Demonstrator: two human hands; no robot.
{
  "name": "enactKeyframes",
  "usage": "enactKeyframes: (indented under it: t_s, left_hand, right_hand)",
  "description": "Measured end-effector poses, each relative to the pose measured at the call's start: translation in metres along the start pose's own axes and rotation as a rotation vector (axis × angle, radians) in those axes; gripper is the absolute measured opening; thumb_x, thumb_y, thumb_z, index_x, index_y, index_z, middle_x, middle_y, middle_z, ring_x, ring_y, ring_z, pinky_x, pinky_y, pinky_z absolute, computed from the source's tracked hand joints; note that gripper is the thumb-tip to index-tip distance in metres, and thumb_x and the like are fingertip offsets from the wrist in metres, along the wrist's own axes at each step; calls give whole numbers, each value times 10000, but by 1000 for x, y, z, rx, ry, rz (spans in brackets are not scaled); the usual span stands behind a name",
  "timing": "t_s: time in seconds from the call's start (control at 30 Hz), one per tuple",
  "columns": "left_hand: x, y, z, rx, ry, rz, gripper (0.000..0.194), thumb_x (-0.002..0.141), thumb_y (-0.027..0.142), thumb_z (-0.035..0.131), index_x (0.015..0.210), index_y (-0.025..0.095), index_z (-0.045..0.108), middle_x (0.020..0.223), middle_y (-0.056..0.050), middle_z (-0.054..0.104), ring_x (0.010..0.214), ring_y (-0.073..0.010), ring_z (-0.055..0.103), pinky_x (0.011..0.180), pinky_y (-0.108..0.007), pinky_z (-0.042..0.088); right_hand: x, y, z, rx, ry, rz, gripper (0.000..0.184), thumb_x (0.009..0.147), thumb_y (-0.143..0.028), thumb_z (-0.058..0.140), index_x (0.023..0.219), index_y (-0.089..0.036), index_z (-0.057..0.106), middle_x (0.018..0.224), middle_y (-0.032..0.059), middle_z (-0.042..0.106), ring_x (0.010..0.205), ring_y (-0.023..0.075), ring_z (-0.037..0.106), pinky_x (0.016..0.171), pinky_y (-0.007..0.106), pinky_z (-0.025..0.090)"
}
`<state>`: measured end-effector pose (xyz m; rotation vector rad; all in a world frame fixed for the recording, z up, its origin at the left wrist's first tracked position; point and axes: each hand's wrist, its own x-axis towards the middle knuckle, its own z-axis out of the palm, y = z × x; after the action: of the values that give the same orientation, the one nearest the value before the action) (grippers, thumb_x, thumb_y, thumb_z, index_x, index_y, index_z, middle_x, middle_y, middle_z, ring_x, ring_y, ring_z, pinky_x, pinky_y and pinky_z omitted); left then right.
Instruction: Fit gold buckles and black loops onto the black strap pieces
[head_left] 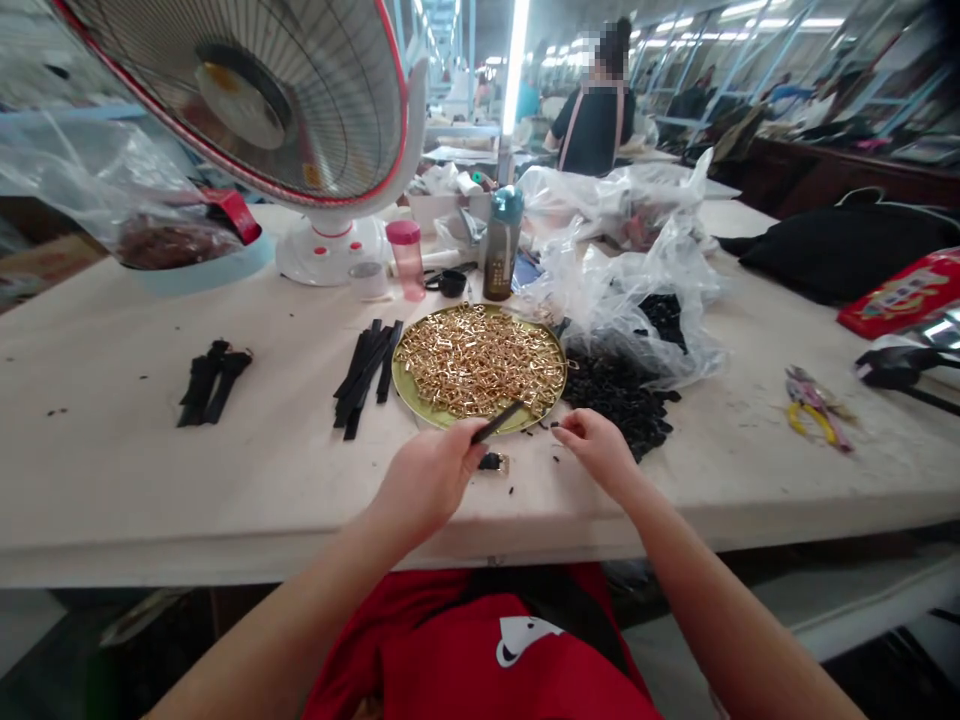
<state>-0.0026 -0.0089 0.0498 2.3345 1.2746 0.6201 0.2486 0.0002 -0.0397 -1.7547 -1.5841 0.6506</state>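
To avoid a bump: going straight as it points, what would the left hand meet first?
Probably the round plate of gold pieces, at its near rim; how high the left hand is, is unclear.

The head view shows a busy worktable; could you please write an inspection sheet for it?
Surface: pale tabletop, dark scraps scattered.
Work items: gold-coloured metal pieces on a round tray; black strips to its left; heap of black pieces to its right.
Clutter: fan, pink-lidded cup, bottle, clear plastic bag, pliers.
Hands: left hand holds one strip, tip over the tray; right hand pinched, apparently on a small black piece.
Cables: none clearly identifiable.
Surroundings: another person beyond the tabletop; lit tube lights.
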Motion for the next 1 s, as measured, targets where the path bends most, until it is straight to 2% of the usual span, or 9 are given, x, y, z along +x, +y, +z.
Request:
enactKeyframes:
  t_s: [0.13, 0.2, 0.27, 0.33, 0.43, 0.57, 0.7, 0.9, 1.0]
  left_hand:
    - [17, 13, 25, -415, -314, -189, 253, 876, 329, 312, 839, 166, 502, 535, 32, 502, 458, -106, 460, 472, -216, 339]
    - [20, 7, 44, -587, -356, -268, 260, 876, 331, 298, 788, 169, 480, 498, 53, 460, 418, -84, 417, 449, -197, 315]
    - [19, -1, 59, -633, -355, -312, 259, 871, 329, 303, 788, 166, 486, 496, 55, 459, 420, -79, 412, 450, -191, 305]
    - [17, -10, 66, -618, -377, -323, 254, 862, 319, 318, 789, 163, 504, 507, 51, 470, 446, -80, 429, 465, -189, 304]
    - [15, -19, 67, -578, -416, -337, 250, 854, 308, 328, 791, 163, 521, 517, 47, 476, 468, -86, 441, 470, -191, 296]
    - [18, -29, 64, -481, -482, -299, 253, 848, 304, 342, 761, 163, 534, 535, 33, 498, 488, -96, 454, 471, -203, 277]
    - [21, -34, 64, -438, -550, -244, 289, 866, 307, 307, 791, 170, 549, 555, 23, 534, 515, -107, 480, 505, -206, 302]
    - [17, -31, 68, -250, -505, -125, 269, 844, 278, 357, 800, 170, 599, 778, -30, 637, 690, -149, 557, 601, -232, 345]
    - [10, -26, 70, -287, -489, -98, 289, 856, 276, 336, 823, 180, 606, 802, -29, 640, 732, -155, 567, 639, -236, 365]
  right_hand:
    - [-22, -24, 9, 943, -119, 369, 296, 637, -411, 713, 728, -177, 556, 697, -12, 560, 594, 88, 492, 598, 226, 436]
    - [-29, -33, 17, 1174, -116, 489, 332, 582, -387, 766, 791, -191, 599, 751, -9, 596, 594, 68, 510, 595, 200, 462]
    - [-31, -35, 24, 1254, -94, 550, 367, 556, -356, 791, 849, -203, 631, 746, -13, 609, 581, 55, 520, 586, 176, 478]
    - [-29, -31, 29, 1251, -72, 582, 358, 540, -342, 803, 834, -204, 651, 705, -24, 606, 564, 46, 526, 571, 155, 483]
    - [-22, -20, 36, 1153, -88, 571, 328, 547, -342, 800, 809, -202, 661, 707, -26, 617, 558, 46, 539, 563, 147, 480]
    - [-19, -13, 40, 940, -150, 490, 312, 619, -389, 747, 844, -200, 644, 685, -22, 621, 555, 62, 548, 567, 171, 469]
    - [-21, -17, 42, 710, -223, 361, 308, 673, -418, 684, 845, -170, 620, 647, 1, 618, 579, 111, 569, 602, 241, 476]
    - [-33, -29, 44, 553, -264, 270, 266, 698, -396, 628, 821, -161, 604, 598, 3, 600, 578, 126, 557, 591, 259, 460]
    - [-41, -34, 45, 594, -306, 283, 281, 676, -410, 636, 805, -164, 599, 582, -3, 585, 560, 128, 545, 563, 261, 452]
